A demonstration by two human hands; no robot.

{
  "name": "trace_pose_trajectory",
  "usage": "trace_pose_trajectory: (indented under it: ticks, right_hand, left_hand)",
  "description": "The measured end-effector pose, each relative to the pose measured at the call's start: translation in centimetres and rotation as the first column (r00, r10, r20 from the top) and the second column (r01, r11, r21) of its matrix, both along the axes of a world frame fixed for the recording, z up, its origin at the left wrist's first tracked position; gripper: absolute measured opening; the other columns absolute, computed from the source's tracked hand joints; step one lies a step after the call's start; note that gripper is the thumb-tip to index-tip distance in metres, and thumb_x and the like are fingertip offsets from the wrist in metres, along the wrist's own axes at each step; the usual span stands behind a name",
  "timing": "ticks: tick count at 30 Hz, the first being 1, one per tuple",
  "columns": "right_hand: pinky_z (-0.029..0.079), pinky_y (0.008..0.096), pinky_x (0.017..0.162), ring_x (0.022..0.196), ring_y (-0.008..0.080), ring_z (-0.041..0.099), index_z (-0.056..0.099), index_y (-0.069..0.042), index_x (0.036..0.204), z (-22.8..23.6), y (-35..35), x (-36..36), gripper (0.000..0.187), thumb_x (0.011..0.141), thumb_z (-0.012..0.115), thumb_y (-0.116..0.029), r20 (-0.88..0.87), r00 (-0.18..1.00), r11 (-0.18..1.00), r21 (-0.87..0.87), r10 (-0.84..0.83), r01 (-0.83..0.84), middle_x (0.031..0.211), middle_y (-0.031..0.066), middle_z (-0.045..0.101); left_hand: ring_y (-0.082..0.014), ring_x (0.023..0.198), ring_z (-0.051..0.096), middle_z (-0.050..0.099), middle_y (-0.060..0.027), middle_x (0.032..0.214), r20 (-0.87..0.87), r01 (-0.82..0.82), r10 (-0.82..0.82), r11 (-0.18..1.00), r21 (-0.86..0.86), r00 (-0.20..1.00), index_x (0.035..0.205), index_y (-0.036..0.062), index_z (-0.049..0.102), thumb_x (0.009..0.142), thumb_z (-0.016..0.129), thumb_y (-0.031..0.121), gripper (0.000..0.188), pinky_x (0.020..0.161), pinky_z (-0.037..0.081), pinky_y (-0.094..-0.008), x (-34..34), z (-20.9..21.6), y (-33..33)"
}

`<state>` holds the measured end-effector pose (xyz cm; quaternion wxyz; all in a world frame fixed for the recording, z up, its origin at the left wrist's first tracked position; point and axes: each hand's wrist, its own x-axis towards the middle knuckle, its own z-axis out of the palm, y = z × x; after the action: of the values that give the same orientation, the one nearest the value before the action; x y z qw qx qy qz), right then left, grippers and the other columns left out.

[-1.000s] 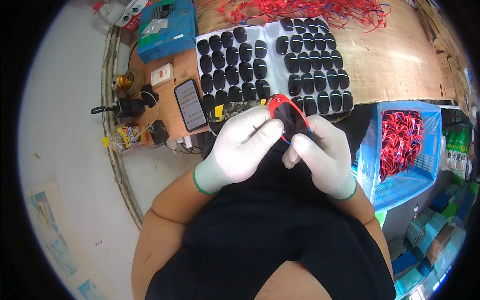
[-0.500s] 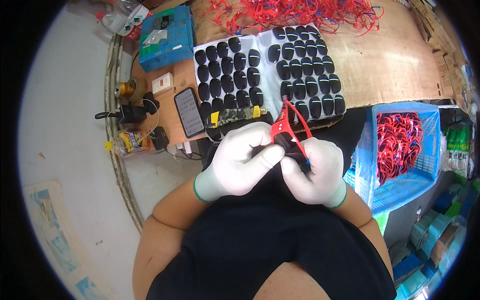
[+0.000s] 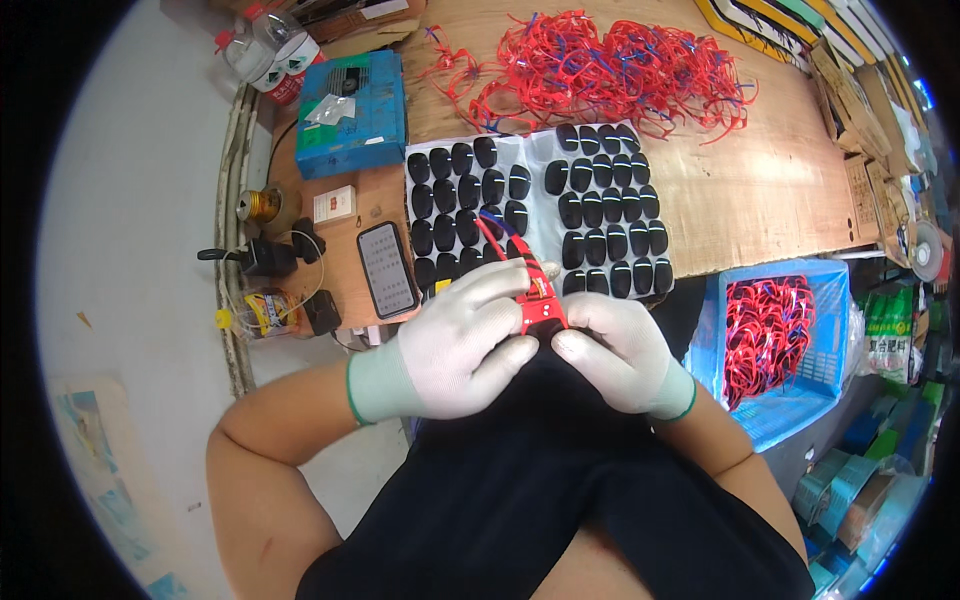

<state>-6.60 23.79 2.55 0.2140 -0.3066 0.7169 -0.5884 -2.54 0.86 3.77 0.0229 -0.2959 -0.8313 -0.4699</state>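
Both of my hands wear white knit gloves. A red eyeglass frame (image 3: pixel 541 308) is held between them in front of my chest, with its temple arms pointing up and away to the left. My left hand (image 3: pixel 465 335) has its fingers and thumb closed on the frame's left part. At the other edge, my right hand (image 3: pixel 620 350) pinches the frame between thumb and fingers. A dark lens shows low in the frame, partly covered by my fingertips. Just beyond lie rows of loose dark lenses (image 3: pixel 602 207) on white paper (image 3: pixel 541 215).
A tangled heap of red frames (image 3: pixel 610 70) lies at the back of the wooden table (image 3: pixel 720 200). A blue crate (image 3: pixel 790 405) with more frames stands at the right. On the left are a blue box (image 3: pixel 350 120), a phone (image 3: pixel 387 268), a small carton (image 3: pixel 334 204) and cables.
The eyeglass frame has turned, and its temple arms now point further left. My left hand has shifted left and its fingers have moved over the frame. The view has tilted up.
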Motion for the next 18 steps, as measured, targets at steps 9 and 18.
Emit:
trace_pose_trajectory:
  ticks: [9,18]
  right_hand:
    - [0.05,0.0355,0.067,0.072,0.0283,0.064,0.068,-0.002,0.102,-1.2,-0.5,-4.5,0.016,0.093,0.063,-0.014,-0.162,0.959,0.97,0.111,0.234,-0.218,0.084,0.0141,0.062]
    - [0.05,0.0327,0.075,0.08,0.0214,0.064,0.068,0.001,0.102,-3.6,-0.6,0.1,0.02,0.096,0.061,-0.017,0.149,0.982,0.993,0.016,0.112,-0.116,0.089,0.0118,0.067]
  left_hand:
    - [-0.042,0.107,0.067,0.06,-0.0278,0.127,-0.007,-0.168,0.176,0.948,0.27,0.984,0.128,-0.0019,0.05,0.093,0.066,0.009,0.04,0.091,0.055,-0.0434,0.2,-5.9,2.2]
    - [-0.0327,0.065,0.068,0.068,-0.0138,0.086,0.128,-0.172,0.16,0.981,0.087,0.979,0.124,-0.0032,0.057,0.082,0.07,0.0,0.044,0.058,0.055,-0.0374,3.2,-5.1,1.1]
